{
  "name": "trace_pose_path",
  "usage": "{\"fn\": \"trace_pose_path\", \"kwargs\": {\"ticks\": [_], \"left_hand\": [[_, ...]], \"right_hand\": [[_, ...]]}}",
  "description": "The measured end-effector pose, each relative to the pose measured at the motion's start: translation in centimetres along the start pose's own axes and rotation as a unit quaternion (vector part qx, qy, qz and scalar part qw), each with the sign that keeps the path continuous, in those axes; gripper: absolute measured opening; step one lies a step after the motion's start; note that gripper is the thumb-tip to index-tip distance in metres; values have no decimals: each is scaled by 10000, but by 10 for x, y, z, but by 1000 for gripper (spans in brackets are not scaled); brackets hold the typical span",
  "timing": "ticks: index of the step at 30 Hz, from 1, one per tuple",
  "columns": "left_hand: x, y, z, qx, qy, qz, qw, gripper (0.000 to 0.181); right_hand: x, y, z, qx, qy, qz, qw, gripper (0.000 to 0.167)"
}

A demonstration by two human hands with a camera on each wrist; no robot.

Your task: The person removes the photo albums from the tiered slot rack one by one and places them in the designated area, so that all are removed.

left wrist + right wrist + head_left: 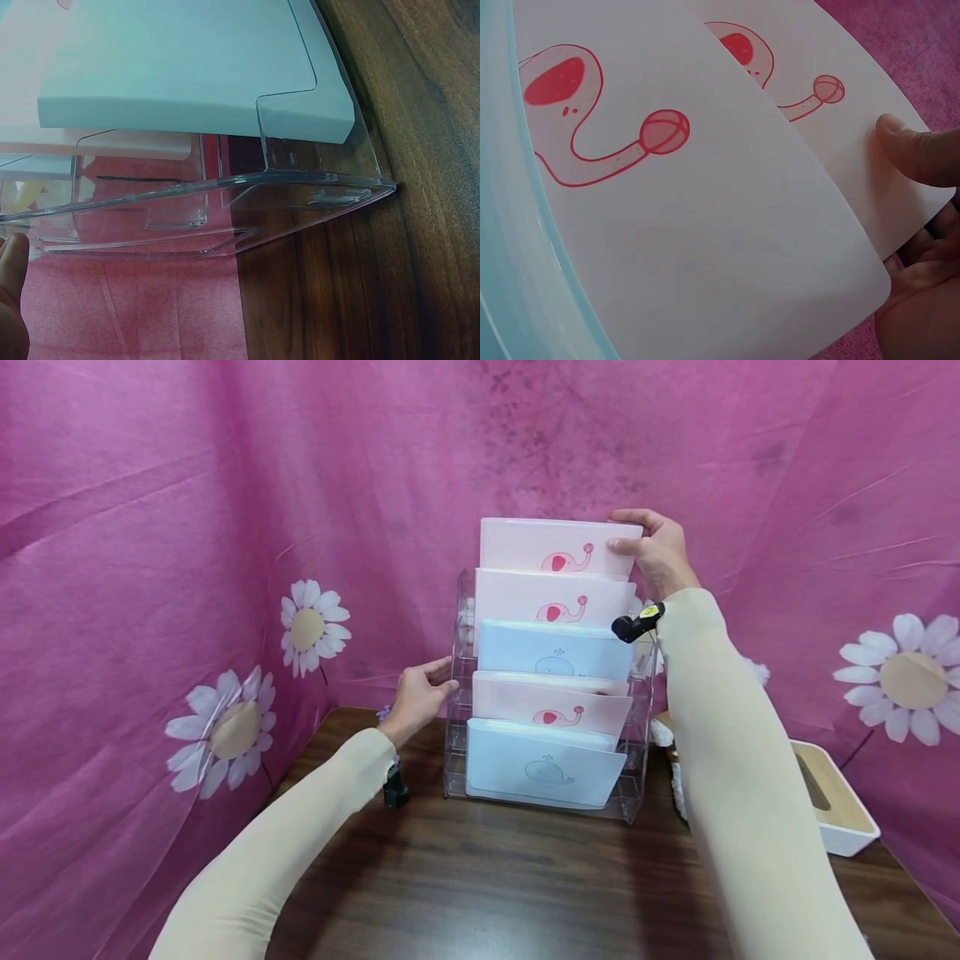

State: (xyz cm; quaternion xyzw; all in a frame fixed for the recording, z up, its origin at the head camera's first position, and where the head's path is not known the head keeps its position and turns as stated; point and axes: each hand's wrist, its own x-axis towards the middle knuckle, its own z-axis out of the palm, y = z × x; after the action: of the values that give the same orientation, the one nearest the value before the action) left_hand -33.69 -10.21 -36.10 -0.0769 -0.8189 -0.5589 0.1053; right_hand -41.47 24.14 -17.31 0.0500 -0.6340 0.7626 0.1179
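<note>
A clear tiered rack stands on the table, holding several pink and pale blue booklets. The right hand pinches the upper right corner of the rearmost pink booklet, thumb in front and fingers behind. In the right wrist view that thumb lies on the pink booklet, behind another pink one. At the rack's left side the left hand touches the clear panel with its fingertips; whether it grips the edge is unclear. A blue whale booklet sits in the front tier.
Right of the rack, partly behind the right forearm, are a white box with a wooden lid and something white and fluffy. Pink cloth with daisies hangs around the brown table. Small purple flowers show by the left wrist.
</note>
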Motion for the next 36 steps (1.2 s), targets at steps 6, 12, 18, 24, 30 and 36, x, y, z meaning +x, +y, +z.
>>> {"fn": "trace_pose_path", "kwargs": {"ticks": [6, 12, 18, 24, 30, 36], "left_hand": [[1, -1, -1, -3, -2, 18, 10000, 50], [0, -2, -3, 0, -12, 27, 10000, 51], [-1, -2, -3, -58, 11, 17, 10000, 50], [0, -2, -1, -128, 9, 88, 9999, 50], [0, -2, 1, -157, -3, 69, 9999, 50], [0, -1, 1, -162, 11, 98, 9998, 49]], "right_hand": [[-2, -2, 3, -408, -130, 311, 9986, 51], [-3, -3, 5, -752, -207, 511, 9956, 56], [-3, -4, 7, -945, -160, 586, 9937, 53], [-5, -7, 9, -1234, 91, 538, 9909, 53], [-8, -10, 10, -1011, 255, 555, 9930, 54], [-10, -16, 11, -861, 414, 246, 9951, 48]]}}
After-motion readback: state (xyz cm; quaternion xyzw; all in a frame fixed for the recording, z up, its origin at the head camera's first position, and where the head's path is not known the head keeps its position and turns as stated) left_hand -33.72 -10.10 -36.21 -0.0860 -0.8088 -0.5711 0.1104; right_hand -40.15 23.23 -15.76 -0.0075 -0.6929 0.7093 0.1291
